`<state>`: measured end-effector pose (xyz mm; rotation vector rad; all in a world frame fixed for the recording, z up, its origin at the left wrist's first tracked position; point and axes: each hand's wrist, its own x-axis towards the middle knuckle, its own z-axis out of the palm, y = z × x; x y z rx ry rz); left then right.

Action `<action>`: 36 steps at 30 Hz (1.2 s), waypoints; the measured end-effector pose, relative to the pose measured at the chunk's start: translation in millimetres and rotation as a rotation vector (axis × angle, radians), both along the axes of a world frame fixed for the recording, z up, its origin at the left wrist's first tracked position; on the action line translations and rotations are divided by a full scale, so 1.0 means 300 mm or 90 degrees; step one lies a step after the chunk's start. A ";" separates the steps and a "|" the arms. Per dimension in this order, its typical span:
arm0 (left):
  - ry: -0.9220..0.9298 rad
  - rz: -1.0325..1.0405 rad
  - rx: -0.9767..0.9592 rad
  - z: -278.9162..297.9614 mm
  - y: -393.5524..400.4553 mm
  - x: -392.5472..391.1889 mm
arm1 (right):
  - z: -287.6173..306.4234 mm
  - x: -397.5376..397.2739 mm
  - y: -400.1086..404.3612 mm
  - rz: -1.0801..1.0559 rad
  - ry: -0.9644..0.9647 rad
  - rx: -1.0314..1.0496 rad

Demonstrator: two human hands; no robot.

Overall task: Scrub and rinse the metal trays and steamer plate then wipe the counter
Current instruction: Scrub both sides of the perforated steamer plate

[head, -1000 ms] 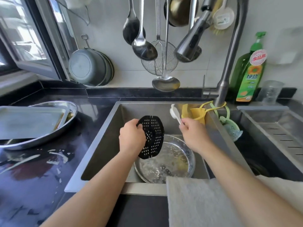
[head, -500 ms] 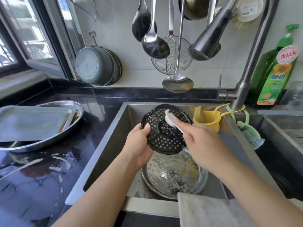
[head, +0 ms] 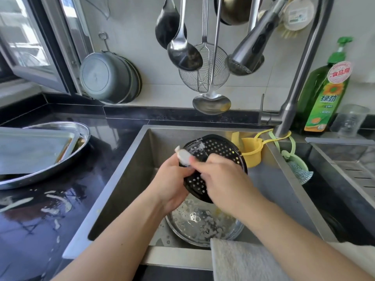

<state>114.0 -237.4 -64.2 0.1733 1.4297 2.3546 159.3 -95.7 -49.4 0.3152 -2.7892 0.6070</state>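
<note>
Two hands work over the sink (head: 129, 179): the right hand (head: 221, 183) grips a brush (head: 183, 159) pointing toward 10 o'clock across the tilted plate (head: 221, 151); the left hand (head: 170, 183) clasps its 8 o'clock rim.

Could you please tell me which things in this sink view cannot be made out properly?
- Scrubbing tool: head view, motion-blurred white shape, mostly covered by the right hand; its kind is unclear.
- Steamer plate: lower part hidden by both hands; the left hand holds it.
- Round metal tray in the sink: near rim covered by the grey cloth.
- Rectangular tray: cut off by the left edge.
</note>
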 end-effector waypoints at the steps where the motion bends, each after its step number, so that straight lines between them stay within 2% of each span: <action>1: 0.002 0.006 0.001 0.000 -0.002 -0.003 | -0.003 -0.007 -0.001 0.006 0.009 0.014; 5: 0.008 0.009 -0.042 -0.006 0.004 -0.002 | 0.000 -0.080 0.094 -0.138 0.034 0.030; 9: 0.012 0.000 -0.070 -0.016 0.005 0.000 | -0.031 -0.020 0.042 0.003 0.005 0.003; 12: 0.017 0.004 -0.092 -0.009 -0.002 0.000 | -0.009 -0.093 0.094 -0.118 0.041 0.011; 13: 0.017 0.008 -0.102 -0.008 -0.003 -0.002 | -0.010 -0.096 0.097 -0.122 0.032 0.010; 17: 0.013 0.006 -0.092 -0.020 -0.014 -0.021 | -0.029 -0.032 0.039 0.029 -0.018 -0.023; 20: 0.014 0.028 -0.113 -0.009 -0.006 -0.018 | -0.009 -0.101 0.105 -0.081 0.003 -0.008; 22: -0.003 0.117 -0.139 -0.011 0.003 -0.025 | -0.016 -0.104 0.130 -0.080 -0.021 -0.044; 25: -0.143 0.242 -0.092 -0.038 -0.024 -0.063 | -0.036 -0.069 0.108 -0.039 -0.018 -0.081; 28: -0.232 0.211 0.041 -0.027 -0.051 -0.078 | -0.042 -0.086 0.092 -0.052 -0.005 -0.102; 32: -0.208 0.135 0.043 -0.016 -0.027 -0.047 | -0.058 -0.087 0.070 -0.027 -0.037 -0.119; 36: -0.148 0.152 -0.021 -0.030 -0.017 -0.047 | -0.034 -0.074 0.080 -0.034 0.031 -0.133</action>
